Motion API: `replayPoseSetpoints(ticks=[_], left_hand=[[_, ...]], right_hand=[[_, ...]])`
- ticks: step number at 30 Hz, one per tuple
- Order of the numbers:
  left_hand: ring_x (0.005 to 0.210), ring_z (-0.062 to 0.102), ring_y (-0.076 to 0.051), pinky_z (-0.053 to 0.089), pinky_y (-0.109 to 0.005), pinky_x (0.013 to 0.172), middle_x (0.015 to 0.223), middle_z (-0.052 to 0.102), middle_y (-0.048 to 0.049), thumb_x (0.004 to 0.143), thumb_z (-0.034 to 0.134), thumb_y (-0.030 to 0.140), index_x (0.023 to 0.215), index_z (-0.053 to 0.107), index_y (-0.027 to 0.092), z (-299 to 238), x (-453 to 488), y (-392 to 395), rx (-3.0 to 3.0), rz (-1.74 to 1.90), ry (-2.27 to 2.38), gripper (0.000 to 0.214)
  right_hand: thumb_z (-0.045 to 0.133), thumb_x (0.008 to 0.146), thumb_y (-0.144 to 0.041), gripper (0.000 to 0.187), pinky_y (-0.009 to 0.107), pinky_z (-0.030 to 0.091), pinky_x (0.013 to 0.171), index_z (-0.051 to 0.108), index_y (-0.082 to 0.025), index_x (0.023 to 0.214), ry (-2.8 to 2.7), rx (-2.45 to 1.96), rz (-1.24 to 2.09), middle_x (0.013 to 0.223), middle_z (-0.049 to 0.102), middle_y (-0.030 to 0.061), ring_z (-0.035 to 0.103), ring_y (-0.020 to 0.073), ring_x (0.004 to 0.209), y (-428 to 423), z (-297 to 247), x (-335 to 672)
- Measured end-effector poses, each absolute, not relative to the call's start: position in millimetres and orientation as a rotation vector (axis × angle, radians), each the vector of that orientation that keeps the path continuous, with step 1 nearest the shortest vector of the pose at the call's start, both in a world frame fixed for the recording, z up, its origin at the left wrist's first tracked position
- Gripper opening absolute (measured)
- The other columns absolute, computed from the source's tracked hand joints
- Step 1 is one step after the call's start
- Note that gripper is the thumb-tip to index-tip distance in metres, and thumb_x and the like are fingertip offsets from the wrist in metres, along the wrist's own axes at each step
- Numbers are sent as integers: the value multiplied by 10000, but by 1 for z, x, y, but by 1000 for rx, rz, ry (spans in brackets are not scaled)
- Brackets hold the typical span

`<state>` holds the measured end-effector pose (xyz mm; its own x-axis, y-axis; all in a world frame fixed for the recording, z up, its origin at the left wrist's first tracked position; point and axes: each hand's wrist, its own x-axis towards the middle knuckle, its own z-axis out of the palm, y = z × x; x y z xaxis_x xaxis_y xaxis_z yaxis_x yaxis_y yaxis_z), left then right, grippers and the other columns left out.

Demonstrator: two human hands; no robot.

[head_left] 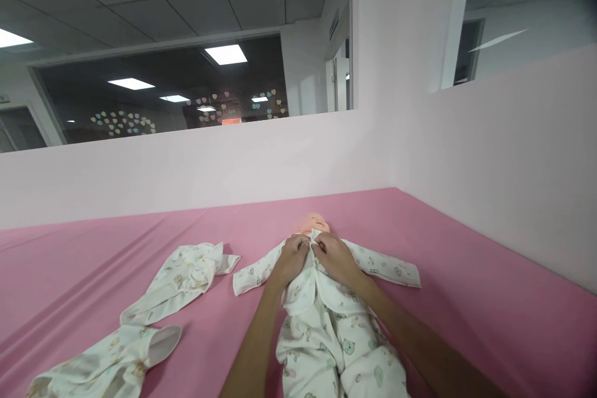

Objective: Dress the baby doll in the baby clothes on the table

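Observation:
A baby doll [315,222] lies on its back, its head pointing away from me. It wears a white printed baby jacket [298,291] with both sleeves spread out sideways, and printed baby pants [347,348] below. At the neckline, my left hand [295,255] pinches one front edge of the jacket. Close beside it, my right hand [333,254] pinches the other edge, fingers closed. Whatever fastener lies between the fingertips is too small to make out. Under the hands, the jacket's front edges part toward the hem.
A pink sheet [448,317] covers the surface under the doll. To the left lie a crumpled printed baby garment [181,277] and another one [112,357] nearer me. White walls [209,168] with windows border the back and right.

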<state>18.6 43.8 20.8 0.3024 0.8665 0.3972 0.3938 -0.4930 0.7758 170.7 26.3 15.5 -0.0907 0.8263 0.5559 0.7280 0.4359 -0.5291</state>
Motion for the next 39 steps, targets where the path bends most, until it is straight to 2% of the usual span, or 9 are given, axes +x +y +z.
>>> replayPoseSetpoints(ticks=[5,13,17,20,22,25,29,34,39], left_hand=[[1012,548,-185,412,-326,948,1011,623,-50,876,398,240,884,620,204,24,19,39,2135,1126,1143,225],[950,554,-176,417,-310,913,927,634,-36,782,401,131,786,627,202,22,23,40,2193,1186,1163,237],[944,570,-170,418,-295,893,961,638,-42,798,412,171,809,627,189,20,23,43,2009,1239,1194,216],[897,577,-167,424,-287,853,954,646,-40,797,426,209,813,624,179,21,21,44,1870,1257,1223,200],[851,572,-163,428,-279,817,903,647,-31,776,432,210,794,621,176,21,20,44,1839,1240,1202,192],[820,563,-155,427,-270,791,860,641,-24,752,431,200,787,618,171,23,19,42,1831,1213,1153,192],[835,559,-153,422,-270,803,875,639,-27,762,424,211,787,617,169,26,19,37,1854,1213,1164,198],[861,565,-163,426,-289,814,895,641,-39,767,423,211,783,612,167,28,18,34,1916,1169,1204,195],[1014,533,-199,414,-332,895,1064,618,-65,784,458,228,959,602,183,31,20,28,2125,1057,1295,231]], right_hand=[[433,842,-207,122,252,304,637,481,-207,729,-1830,-1319,131,760,580,1,508,159,743,25,15,170],[447,879,-275,184,254,278,605,479,-207,712,-1798,-1361,147,753,585,-7,493,150,702,22,15,169],[422,889,-264,168,266,243,586,459,-210,734,-1743,-1505,102,744,579,-4,488,155,677,17,21,168],[415,885,-257,83,272,261,613,483,-213,899,-1688,-1570,82,873,609,17,523,172,733,5,29,162],[443,873,-292,137,281,282,644,476,-205,974,-1720,-1590,72,955,610,43,540,191,784,-7,35,156],[488,821,-265,115,302,292,687,487,-197,914,-1890,-1630,30,929,611,62,543,227,851,-24,41,147],[443,778,-151,112,301,269,650,487,-195,871,-2002,-1702,55,898,617,62,539,225,851,-32,45,146],[404,793,-120,170,293,238,598,490,-199,918,-2056,-1715,126,890,627,51,546,206,813,-33,52,156],[418,785,-81,262,311,230,609,529,-175,1003,-2119,-1707,-51,928,634,86,560,245,873,-37,47,153]])
